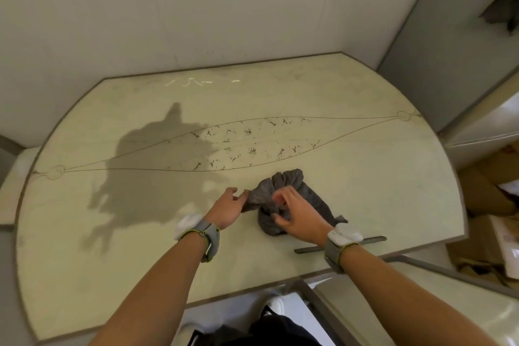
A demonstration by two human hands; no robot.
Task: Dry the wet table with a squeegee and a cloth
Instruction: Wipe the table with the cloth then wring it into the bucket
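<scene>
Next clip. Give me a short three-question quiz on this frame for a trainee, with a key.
1. True or false: the right hand holds the squeegee.
2. Where does the squeegee lie? A) at the far edge of the table; B) near the table's near edge, by the right wrist; C) on the floor.
3. Fill in: both hands are on the grey ____.
Key: 1 false, it lies flat on the table; 2 B; 3 cloth, bunched in the right hand, with the left hand pinching its corner.
</scene>
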